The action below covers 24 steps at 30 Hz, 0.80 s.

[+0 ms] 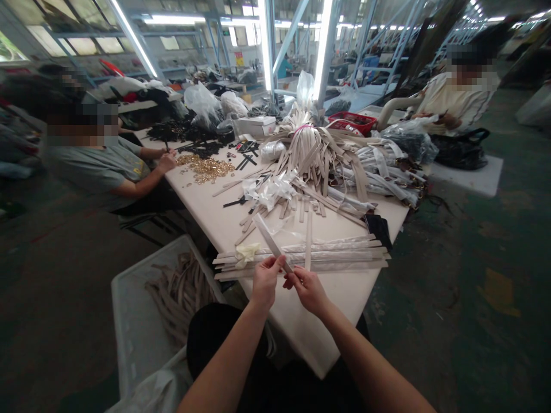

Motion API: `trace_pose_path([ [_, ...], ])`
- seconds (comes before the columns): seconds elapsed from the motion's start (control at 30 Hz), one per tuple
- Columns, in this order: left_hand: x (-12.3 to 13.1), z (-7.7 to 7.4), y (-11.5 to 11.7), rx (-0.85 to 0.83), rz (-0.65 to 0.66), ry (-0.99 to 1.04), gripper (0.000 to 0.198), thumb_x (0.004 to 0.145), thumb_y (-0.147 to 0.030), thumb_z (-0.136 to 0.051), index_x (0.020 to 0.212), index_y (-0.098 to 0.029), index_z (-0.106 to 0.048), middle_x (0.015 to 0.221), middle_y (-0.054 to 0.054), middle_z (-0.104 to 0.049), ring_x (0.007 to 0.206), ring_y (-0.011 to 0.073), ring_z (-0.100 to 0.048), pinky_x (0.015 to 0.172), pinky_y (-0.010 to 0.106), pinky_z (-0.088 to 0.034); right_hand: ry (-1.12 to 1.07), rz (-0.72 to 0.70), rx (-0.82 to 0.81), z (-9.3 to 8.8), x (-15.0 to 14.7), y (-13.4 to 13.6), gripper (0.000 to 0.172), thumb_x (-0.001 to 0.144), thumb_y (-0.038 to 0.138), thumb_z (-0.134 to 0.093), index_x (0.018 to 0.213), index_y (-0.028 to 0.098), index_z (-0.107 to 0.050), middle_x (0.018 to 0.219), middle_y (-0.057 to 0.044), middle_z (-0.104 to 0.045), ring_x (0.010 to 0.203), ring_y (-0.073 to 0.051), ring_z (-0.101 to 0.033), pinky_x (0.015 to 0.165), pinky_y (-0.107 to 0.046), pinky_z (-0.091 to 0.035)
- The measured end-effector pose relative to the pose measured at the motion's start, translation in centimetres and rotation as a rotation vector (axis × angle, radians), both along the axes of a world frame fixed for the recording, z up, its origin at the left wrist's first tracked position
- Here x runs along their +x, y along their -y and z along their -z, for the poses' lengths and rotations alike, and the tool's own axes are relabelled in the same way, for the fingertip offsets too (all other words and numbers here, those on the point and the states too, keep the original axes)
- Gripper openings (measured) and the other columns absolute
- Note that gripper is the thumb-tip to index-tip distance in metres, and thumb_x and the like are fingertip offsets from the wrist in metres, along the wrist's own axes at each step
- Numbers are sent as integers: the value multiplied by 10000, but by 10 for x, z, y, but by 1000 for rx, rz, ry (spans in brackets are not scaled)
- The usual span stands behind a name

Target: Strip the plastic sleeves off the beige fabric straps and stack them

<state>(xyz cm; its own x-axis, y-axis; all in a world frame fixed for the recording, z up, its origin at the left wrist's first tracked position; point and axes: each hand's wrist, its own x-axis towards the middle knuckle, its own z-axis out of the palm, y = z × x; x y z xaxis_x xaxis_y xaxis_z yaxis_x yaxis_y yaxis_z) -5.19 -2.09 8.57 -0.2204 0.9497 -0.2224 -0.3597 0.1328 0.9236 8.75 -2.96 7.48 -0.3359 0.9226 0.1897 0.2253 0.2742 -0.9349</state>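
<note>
Between my two hands I hold a light beige strap (267, 236), which slants up and away to the left over the table (327, 321). My left hand (267, 281) pinches it part way along. The fingers of my right hand (306, 288) close on its near end. Just beyond my hands lies a row of long beige straps (348, 252), partly in clear plastic, with a pale yellow crumpled piece (247, 253) on its left part. One single strap (309, 238) lies across that row, pointing away from me.
Farther back stands a big heap of beige straps (312, 152). Gold metal pieces (206, 168) lie near a co-worker (112, 166) on the left. A white bin (123, 321) of straps stands at my left. Another person (456, 97) sits back right; a black wallet-like object (379, 229) lies at the right edge.
</note>
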Motion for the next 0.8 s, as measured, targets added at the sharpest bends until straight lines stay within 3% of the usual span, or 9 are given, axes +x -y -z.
trace_pose_path([
  [0.07,5,1,4,-31,95,52,361,705,-448,-806,684,-125,-645,555,-23,-514,457,71,-412,426,211,-336,-27,12,-36,0,-1,-1,366,1017,369,-442,777,204,-664,714,-26,-716,654,-165,-667,739,-296,-528],
  [0.13,7,-1,5,-33,122,69,367,722,-456,-792,671,-130,-631,547,-28,-504,445,69,-397,412,210,-314,-53,-7,-59,-1,-1,-1,343,1014,378,-444,825,200,-669,762,-35,-723,654,-163,-667,654,-270,-520],
  [0.3,0,-10,1,52,-43,1,308,703,-377,-828,697,-127,-648,662,8,-597,598,95,-523,555,215,-426,-17,-42,36,-1,3,1,340,1012,348,-460,808,209,-693,754,-28,-727,749,-180,-681,909,-354,-491],
  [0.5,13,-12,13,-1,74,52,368,711,-453,-803,657,-136,-624,551,-30,-504,463,66,-395,434,210,-313,-46,3,18,-5,-1,2,359,1017,355,-438,769,194,-641,727,-37,-691,660,-159,-641,672,-266,-497],
  [0.67,10,-35,15,111,-25,-59,284,718,-391,-807,772,-139,-688,720,28,-624,621,119,-535,525,220,-406,-54,-61,37,-6,4,4,302,1010,357,-451,885,204,-679,794,-46,-714,777,-186,-665,817,-319,-509],
  [0.8,16,-37,19,118,5,-74,297,735,-424,-787,750,-150,-673,652,0,-582,556,100,-481,511,228,-386,-53,-9,34,-8,3,2,361,1024,371,-402,875,193,-679,768,-59,-704,749,-188,-648,758,-308,-512],
])
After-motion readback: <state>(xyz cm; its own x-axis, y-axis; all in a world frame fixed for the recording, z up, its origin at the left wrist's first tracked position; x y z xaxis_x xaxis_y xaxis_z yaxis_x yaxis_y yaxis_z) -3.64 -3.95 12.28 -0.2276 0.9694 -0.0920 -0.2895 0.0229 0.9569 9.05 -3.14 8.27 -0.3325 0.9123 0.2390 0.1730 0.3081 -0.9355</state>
